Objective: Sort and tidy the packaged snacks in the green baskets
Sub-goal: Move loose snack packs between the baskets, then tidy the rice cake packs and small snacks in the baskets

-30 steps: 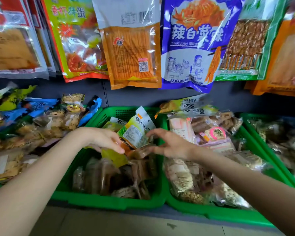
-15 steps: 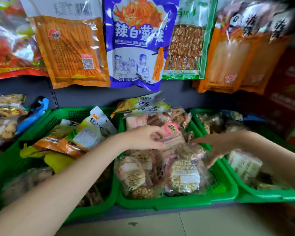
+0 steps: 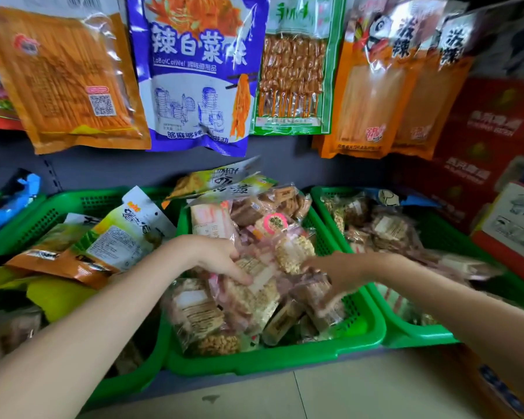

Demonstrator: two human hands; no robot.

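Note:
Three green baskets stand side by side. The left basket holds orange and yellow packets, with a white-backed packet on top. The middle basket is heaped with clear-wrapped snack packs, among them a puffed-rice pack and one with a pink round label. My left hand lies on this heap, fingers stretched over a clear pack. My right hand is blurred among the packs at the heap's right side; its hold is unclear. The right basket contains more clear packs.
Large snack bags hang just above the baskets: an orange bag, a blue bag, a green bag. Red cartons stand at the right. Tiled floor lies below the shelf edge.
Both hands left the left basket and moved right into the middle basket. My right hand came back left from the basket border onto the heap.

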